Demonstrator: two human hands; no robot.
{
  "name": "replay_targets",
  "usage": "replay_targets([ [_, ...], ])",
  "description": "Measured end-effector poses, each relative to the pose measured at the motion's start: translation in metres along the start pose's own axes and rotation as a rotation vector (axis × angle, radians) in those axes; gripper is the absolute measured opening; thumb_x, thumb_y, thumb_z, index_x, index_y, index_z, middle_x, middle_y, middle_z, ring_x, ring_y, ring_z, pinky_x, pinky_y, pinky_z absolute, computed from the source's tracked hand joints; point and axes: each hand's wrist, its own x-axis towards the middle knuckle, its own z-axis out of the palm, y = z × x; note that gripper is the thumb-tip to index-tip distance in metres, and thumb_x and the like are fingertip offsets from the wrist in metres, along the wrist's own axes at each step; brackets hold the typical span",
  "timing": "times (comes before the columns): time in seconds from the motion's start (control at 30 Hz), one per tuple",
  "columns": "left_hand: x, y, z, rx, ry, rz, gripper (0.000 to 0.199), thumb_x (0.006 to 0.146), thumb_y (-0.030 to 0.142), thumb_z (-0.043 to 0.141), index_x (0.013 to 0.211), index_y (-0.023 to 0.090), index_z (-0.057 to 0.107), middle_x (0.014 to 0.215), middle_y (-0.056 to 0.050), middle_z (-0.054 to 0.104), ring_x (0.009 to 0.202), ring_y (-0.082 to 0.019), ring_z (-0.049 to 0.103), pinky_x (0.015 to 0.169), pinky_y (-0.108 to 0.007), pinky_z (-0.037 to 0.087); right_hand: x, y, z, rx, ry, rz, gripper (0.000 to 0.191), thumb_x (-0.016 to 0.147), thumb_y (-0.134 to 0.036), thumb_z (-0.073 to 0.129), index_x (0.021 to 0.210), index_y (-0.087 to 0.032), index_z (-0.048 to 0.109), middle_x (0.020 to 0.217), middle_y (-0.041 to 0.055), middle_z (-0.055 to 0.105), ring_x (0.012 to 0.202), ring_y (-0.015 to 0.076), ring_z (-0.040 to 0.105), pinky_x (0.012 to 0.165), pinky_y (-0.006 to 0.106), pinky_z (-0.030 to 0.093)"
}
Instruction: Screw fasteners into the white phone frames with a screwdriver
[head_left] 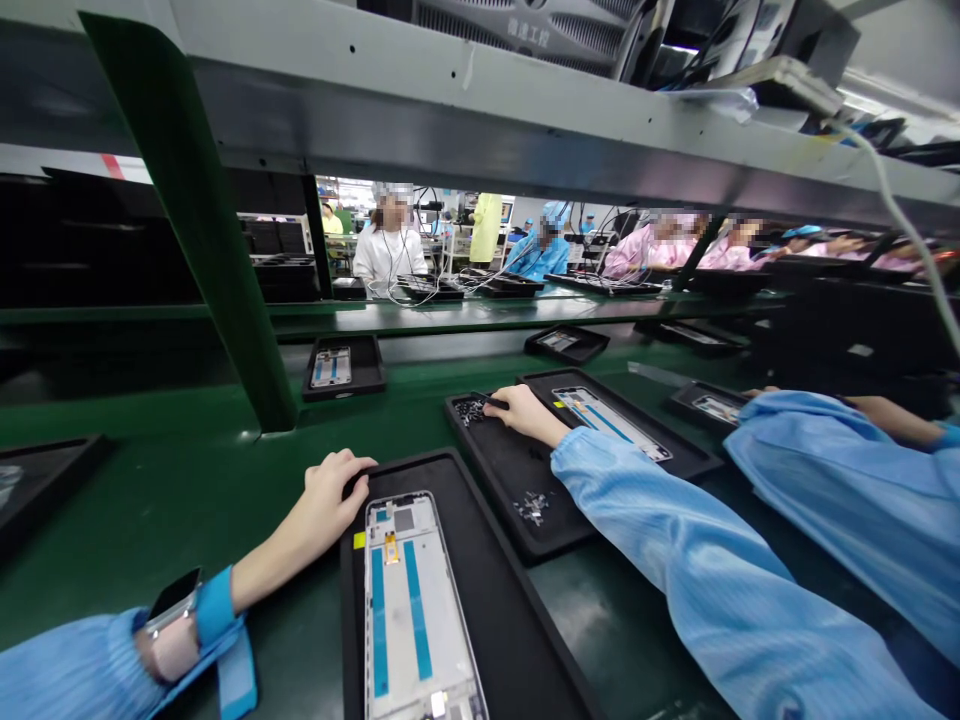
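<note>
My left hand holds the far left corner of a black tray, its fingers and thumb curled at the rim. In this tray lies a phone frame with blue strips and a yellow tab beside it. My right hand is closed on dark, thin tweezers, over the far left corner of a second black tray. Below the tweezer tips is a pile of small dark parts. Nearer me in the same tray, small silvery parts lie scattered.
Another tray with a phone frame sits beyond my right forearm. More trays stand on the green bench. A green post rises at left, under a grey shelf. A co-worker's blue sleeve is close on the right.
</note>
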Motion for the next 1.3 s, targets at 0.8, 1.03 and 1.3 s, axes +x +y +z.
replay_targets([
  [0.8,-0.005,0.01,-0.003,-0.024,-0.046,0.003,0.033,0.084,0.027,0.035,0.104,0.018,0.06,0.094,-0.007,0.06,0.094,-0.023,0.055,0.083,-0.039,0.042,0.002,-0.004,-0.005,-0.008,0.133,-0.028,0.02,0.087,-0.021,0.048,0.085,-0.012,0.066,0.087,0.0107,0.068,0.083,0.0198,0.061,0.073,0.025,0.04],
  [1.03,-0.004,0.013,-0.002,-0.036,-0.059,0.019,0.034,0.085,0.026,0.033,0.104,0.014,0.059,0.097,-0.009,0.059,0.096,-0.024,0.054,0.084,-0.04,0.041,0.0,0.007,0.003,0.029,0.055,-0.072,0.013,0.08,-0.022,0.059,0.083,-0.016,0.07,0.086,0.0064,0.07,0.081,0.0183,0.064,0.071,0.023,0.044],
  [1.3,-0.004,0.011,-0.001,-0.045,-0.058,0.025,0.035,0.086,0.027,0.033,0.105,0.013,0.059,0.097,-0.01,0.058,0.096,-0.024,0.053,0.084,-0.042,0.04,0.0,0.007,0.006,-0.003,0.04,-0.069,0.019,0.082,-0.029,0.058,0.082,-0.014,0.071,0.083,0.0078,0.07,0.076,0.0174,0.063,0.068,0.024,0.042],
])
